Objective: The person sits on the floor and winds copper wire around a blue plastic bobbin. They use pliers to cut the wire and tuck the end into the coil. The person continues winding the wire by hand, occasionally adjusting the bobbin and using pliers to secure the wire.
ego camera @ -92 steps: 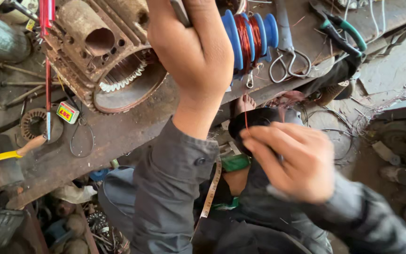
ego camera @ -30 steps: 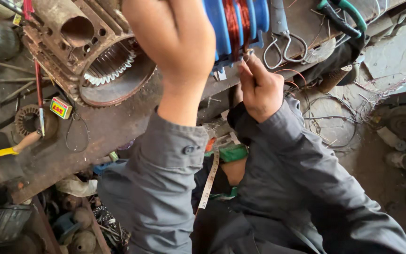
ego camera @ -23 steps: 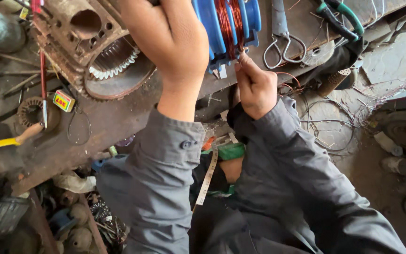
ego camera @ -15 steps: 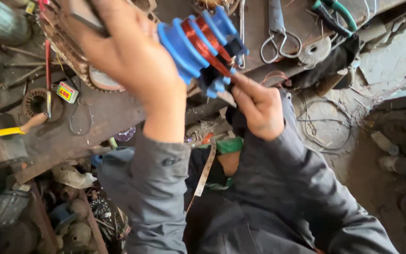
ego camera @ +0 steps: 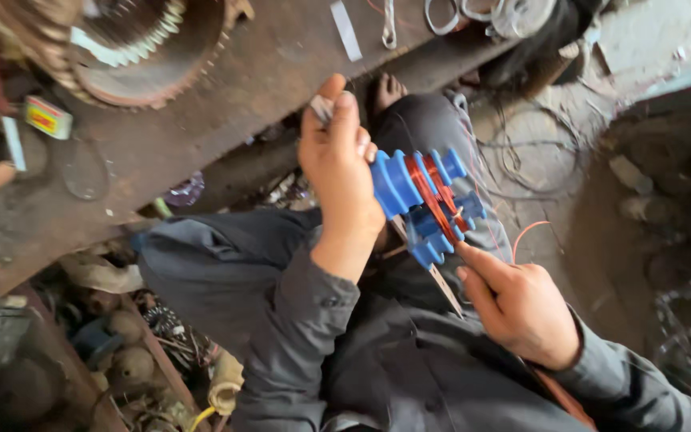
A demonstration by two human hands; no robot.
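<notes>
Stator (ego camera: 121,48) on the rusty table (ego camera: 225,120), upper left. Left hand (ego camera: 341,172), closed around the blue former (ego camera: 421,204), holds it above the lap. The former looks light and stiff; its ribbed plastic flanges offer the firm grip, whereas the thin copper wire (ego camera: 433,188) wound between them likely kinks easily. Right hand (ego camera: 521,308), forefinger extended, touches the former's lower edge.

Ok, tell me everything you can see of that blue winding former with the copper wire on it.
The former looks like blue plastic, built of several stepped flanges side by side, with reddish copper wire wound in the grooves between them. It is held tilted in the air above the person's lap, below the workbench edge. The left hand grips its left end; the right hand touches its lower flange with a fingertip. One loose strand curls off to the right.
</notes>
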